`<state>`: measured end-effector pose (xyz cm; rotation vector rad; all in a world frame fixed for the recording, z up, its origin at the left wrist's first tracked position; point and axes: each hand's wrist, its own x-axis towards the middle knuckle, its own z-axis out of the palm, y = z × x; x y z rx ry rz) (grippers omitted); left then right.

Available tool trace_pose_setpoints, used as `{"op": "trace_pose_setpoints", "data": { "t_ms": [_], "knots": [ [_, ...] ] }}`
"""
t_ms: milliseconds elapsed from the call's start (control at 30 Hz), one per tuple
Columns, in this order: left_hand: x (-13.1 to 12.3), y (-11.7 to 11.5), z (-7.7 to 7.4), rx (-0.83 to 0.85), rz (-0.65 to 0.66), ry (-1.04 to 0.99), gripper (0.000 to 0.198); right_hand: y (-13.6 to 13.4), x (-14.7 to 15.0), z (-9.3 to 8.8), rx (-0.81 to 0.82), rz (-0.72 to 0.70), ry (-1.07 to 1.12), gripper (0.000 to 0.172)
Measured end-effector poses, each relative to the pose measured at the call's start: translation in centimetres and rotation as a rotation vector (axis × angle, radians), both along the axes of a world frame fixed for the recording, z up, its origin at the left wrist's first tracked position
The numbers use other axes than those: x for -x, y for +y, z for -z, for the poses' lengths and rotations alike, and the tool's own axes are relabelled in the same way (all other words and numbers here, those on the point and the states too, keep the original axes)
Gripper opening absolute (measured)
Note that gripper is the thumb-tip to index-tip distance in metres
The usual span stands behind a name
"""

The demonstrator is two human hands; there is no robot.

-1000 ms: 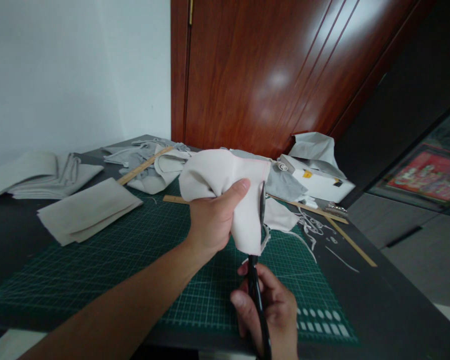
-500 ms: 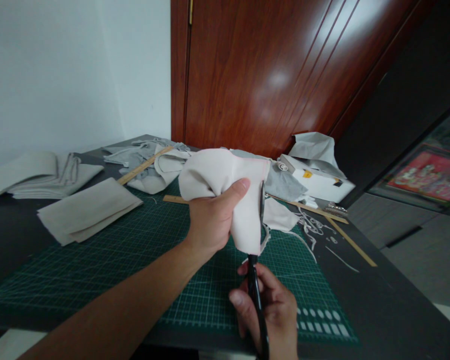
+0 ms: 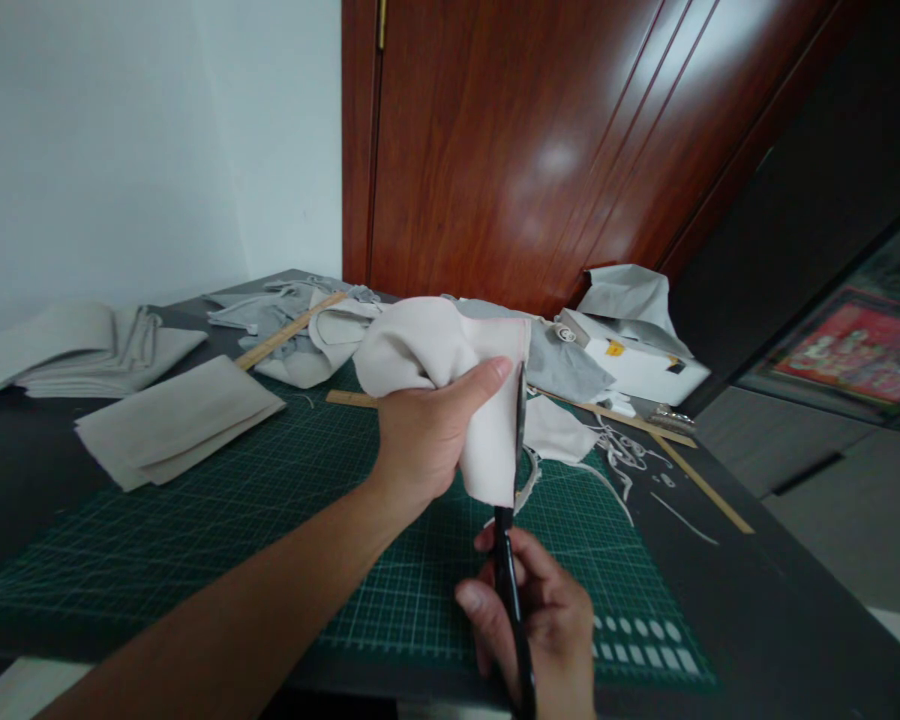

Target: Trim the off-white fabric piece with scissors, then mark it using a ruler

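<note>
Above one cutting mat (image 3: 217, 520), two hands, one cloth (image 3: 450, 370), one scissors (image 3: 511, 590)

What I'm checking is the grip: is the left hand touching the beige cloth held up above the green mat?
Touching. The head view shows the left hand clasped around the beige cloth, with its thumb pressed against the fabric and no gap.

Soft, even daylight, and fairly dim overall. Broad glare patches shine on the glossy door (image 3: 555, 160), while the wall (image 3: 120, 150) takes a cool bluish cast. The right side drops into deep shade. Only faint shadows on the mat (image 3: 195, 520). Straight lines lean toward the edges, and the right hand (image 3: 547, 625) at the bottom looks slightly soft.
</note>
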<state>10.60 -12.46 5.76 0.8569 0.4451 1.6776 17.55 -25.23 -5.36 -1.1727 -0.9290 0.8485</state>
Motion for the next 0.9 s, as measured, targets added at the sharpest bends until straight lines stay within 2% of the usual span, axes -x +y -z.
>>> {"op": "trace_pose_setpoints", "data": {
  "t_ms": [233,600,900],
  "knots": [
    [0.1,0.5,0.4,0.02,-0.053,0.133,0.034,0.1,0.1,0.1,-0.006,-0.014,0.045,0.043],
    [0.2,1.2,0.4,-0.069,-0.148,0.233,0.032,0.2,0.3,-0.1,-0.041,-0.004,0.09,0.042],
    [0.7,1.8,1.3,-0.195,-0.256,0.372,0.031,0.1,0.3,-0.3,-0.022,-0.011,0.091,0.043]
  ]
}}
